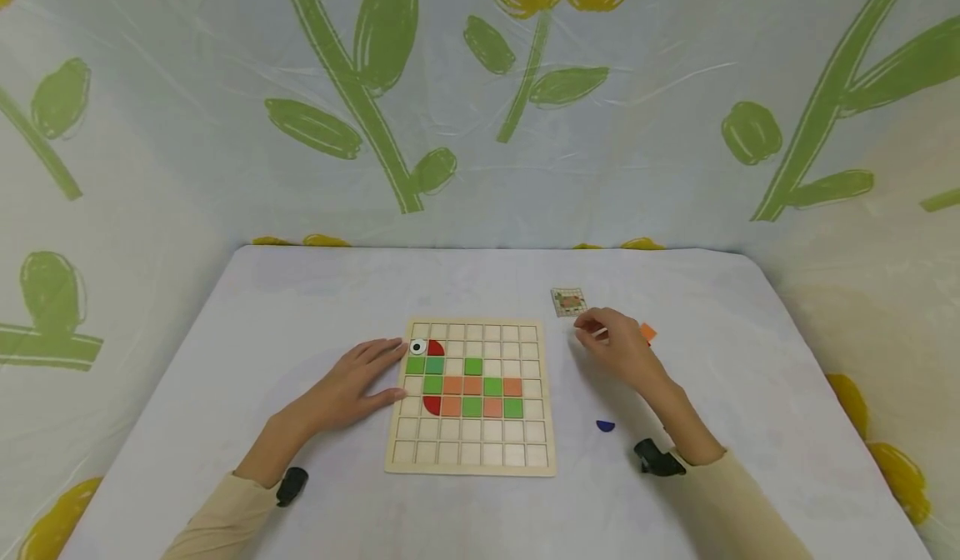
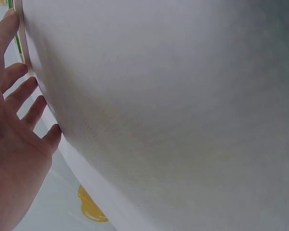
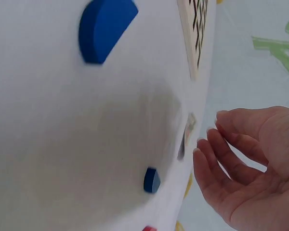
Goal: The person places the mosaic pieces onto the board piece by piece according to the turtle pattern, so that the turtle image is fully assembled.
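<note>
A wooden grid board (image 1: pixel 471 455) lies flat on the table, holding a pattern of green, orange and red pieces with a round eye piece (image 1: pixel 417 347) at its upper left. My left hand (image 1: pixel 341 389) rests at the board's left edge, fingers spread and fingertips touching the rim. To the right of the board my right hand (image 1: pixel 618 347) hovers over the table, fingers loosely bent. In the right wrist view its thumb and fingertips are apart with nothing between them. A small picture card (image 1: pixel 569 302) lies just beyond that hand. An orange tile (image 1: pixel 648 332) shows partly behind it.
A blue half-round piece (image 3: pixel 106 29) lies right of the board. Another small blue piece (image 3: pixel 152 180) and a bit of a red piece (image 3: pixel 149 228) appear in the right wrist view. A white cloth with a plant print (image 1: pixel 480 168) rises around the table.
</note>
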`<state>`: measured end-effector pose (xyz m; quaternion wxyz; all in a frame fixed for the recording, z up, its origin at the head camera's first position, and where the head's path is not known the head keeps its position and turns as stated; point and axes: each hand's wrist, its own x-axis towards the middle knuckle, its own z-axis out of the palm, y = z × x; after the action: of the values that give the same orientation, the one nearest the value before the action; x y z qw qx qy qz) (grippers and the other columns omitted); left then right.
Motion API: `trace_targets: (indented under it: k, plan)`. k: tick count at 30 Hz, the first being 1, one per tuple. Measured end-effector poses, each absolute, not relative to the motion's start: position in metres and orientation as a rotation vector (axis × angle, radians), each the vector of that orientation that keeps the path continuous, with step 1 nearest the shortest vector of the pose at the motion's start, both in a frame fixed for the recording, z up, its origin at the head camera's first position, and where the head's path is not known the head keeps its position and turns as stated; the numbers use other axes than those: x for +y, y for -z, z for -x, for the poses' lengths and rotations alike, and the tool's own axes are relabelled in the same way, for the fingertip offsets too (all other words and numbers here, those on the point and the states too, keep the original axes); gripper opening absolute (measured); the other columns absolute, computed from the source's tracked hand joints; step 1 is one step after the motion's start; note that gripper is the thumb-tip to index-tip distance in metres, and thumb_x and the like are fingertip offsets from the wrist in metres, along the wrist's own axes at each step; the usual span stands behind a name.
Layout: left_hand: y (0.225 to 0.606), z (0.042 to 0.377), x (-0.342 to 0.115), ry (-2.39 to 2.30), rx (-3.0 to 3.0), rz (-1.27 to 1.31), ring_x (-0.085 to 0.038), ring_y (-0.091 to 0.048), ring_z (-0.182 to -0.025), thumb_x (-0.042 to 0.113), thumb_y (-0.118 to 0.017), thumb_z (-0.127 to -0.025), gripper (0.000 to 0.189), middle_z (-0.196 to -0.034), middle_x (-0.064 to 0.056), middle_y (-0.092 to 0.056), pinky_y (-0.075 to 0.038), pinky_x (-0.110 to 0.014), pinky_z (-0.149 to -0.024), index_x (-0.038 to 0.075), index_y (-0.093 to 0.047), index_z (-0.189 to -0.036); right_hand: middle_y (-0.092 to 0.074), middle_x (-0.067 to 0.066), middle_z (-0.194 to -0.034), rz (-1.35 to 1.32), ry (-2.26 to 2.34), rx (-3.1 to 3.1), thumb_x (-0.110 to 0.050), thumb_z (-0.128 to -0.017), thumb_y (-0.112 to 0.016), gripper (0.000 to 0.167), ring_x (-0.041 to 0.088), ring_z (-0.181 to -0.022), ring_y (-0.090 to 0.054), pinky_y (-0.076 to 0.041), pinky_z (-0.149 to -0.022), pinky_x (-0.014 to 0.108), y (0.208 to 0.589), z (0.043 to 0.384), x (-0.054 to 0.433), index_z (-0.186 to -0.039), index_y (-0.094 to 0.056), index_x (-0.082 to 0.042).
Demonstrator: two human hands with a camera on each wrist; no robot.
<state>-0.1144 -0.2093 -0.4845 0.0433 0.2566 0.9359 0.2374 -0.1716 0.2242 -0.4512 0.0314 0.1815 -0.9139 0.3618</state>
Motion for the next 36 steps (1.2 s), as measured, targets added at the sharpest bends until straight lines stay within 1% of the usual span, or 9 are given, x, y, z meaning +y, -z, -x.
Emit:
trace_targets:
  k: [9, 13, 15, 20, 23, 26, 30, 33, 36]
  plan:
    - [0.485, 0.113, -0.210, -0.732, 2.871, -0.802, -0.039, -0.038, -0.144, 0.037, -0.072, -0.097, 0.072, -0.158, -0.014, -0.044, -0.035, -0.059, -0.115, 0.006, -0.045, -0.155, -0.069, 0.018, -0.102, -0.439, -1.053, -2.834, -0.001, -0.097, -0.068, 0.014, 0.032, -0.094, -0.066, -0.059, -0.082, 0.049, 0.450, 0.172, 0.251, -0.108, -0.070, 0.006]
    - [0.486, 0.113, -0.211, -0.732, 2.870, -0.798, -0.038, -0.038, -0.144, 0.039, -0.071, -0.098, 0.071, -0.158, -0.014, -0.044, -0.035, -0.059, -0.115, 0.006, -0.045, -0.156, -0.069, 0.019, -0.100, -0.385, -1.014, -2.826, -0.001, -0.096, -0.068, 0.013, 0.032, -0.091, -0.065, -0.058, -0.082, 0.049, 0.451, 0.173, 0.266, -0.108, -0.070, 0.006]
    - [0.486, 0.113, -0.211, -0.729, 2.870, -0.795, -0.038, -0.038, -0.144, 0.039, -0.071, -0.098, 0.071, -0.158, -0.014, -0.044, -0.035, -0.059, -0.115, 0.007, -0.045, -0.156, -0.068, 0.018, -0.099, -0.367, -0.990, -2.827, 0.000, -0.096, -0.069, 0.013, 0.032, -0.089, -0.065, -0.058, -0.080, 0.046, 0.452, 0.173, 0.273, -0.108, -0.070, 0.006]
    - [0.485, 0.112, -0.211, -0.731, 2.873, -0.793, -0.038, -0.039, -0.144, 0.040, -0.071, -0.098, 0.071, -0.157, -0.013, -0.044, -0.036, -0.059, -0.115, 0.007, -0.045, -0.156, -0.068, 0.019, -0.099, -0.319, -0.965, -2.839, -0.001, -0.096, -0.069, 0.015, 0.031, -0.088, -0.063, -0.056, -0.074, 0.029, 0.454, 0.174, 0.287, -0.109, -0.070, 0.006]
    - [0.484, 0.112, -0.211, -0.730, 2.873, -0.788, -0.038, -0.039, -0.144, 0.040, -0.070, -0.098, 0.071, -0.158, -0.013, -0.044, -0.036, -0.059, -0.115, 0.007, -0.045, -0.156, -0.068, 0.021, -0.102, -0.289, -0.970, -2.850, -0.002, -0.095, -0.070, 0.017, 0.033, -0.091, -0.064, -0.055, -0.073, 0.026, 0.455, 0.175, 0.295, -0.111, -0.069, 0.007]
    - [0.484, 0.112, -0.211, -0.731, 2.871, -0.782, -0.038, -0.038, -0.144, 0.041, -0.070, -0.098, 0.071, -0.158, -0.013, -0.044, -0.036, -0.059, -0.115, 0.007, -0.045, -0.156, -0.066, 0.024, -0.106, -0.259, -0.980, -2.880, -0.004, -0.096, -0.070, 0.022, 0.036, -0.092, -0.064, -0.056, -0.074, 0.031, 0.455, 0.175, 0.302, -0.114, -0.068, 0.009]
    - [0.485, 0.113, -0.211, -0.739, 2.871, -0.788, -0.038, -0.038, -0.144, 0.040, -0.071, -0.097, 0.072, -0.158, -0.013, -0.044, -0.036, -0.059, -0.115, 0.008, -0.045, -0.156, -0.065, 0.028, -0.111, -0.216, -0.959, -2.935, -0.008, -0.097, -0.071, 0.030, 0.040, -0.096, -0.064, -0.058, -0.078, 0.043, 0.457, 0.176, 0.308, -0.119, -0.067, 0.011]
    - [0.485, 0.113, -0.211, -0.742, 2.868, -0.790, -0.037, -0.037, -0.145, 0.041, -0.071, -0.097, 0.073, -0.159, -0.012, -0.043, -0.035, -0.059, -0.115, 0.009, -0.044, -0.156, -0.063, 0.029, -0.113, -0.185, -0.946, -2.978, -0.010, -0.097, -0.071, 0.034, 0.041, -0.098, -0.063, -0.058, -0.079, 0.047, 0.458, 0.177, 0.311, -0.122, -0.065, 0.013]
    - [0.485, 0.114, -0.211, -0.745, 2.867, -0.792, -0.037, -0.037, -0.145, 0.042, -0.071, -0.097, 0.073, -0.159, -0.012, -0.043, -0.035, -0.058, -0.115, 0.009, -0.044, -0.157, -0.062, 0.030, -0.114, -0.169, -0.941, -3.019, -0.010, -0.098, -0.070, 0.035, 0.042, -0.098, -0.063, -0.057, -0.080, 0.049, 0.458, 0.177, 0.312, -0.123, -0.064, 0.013]
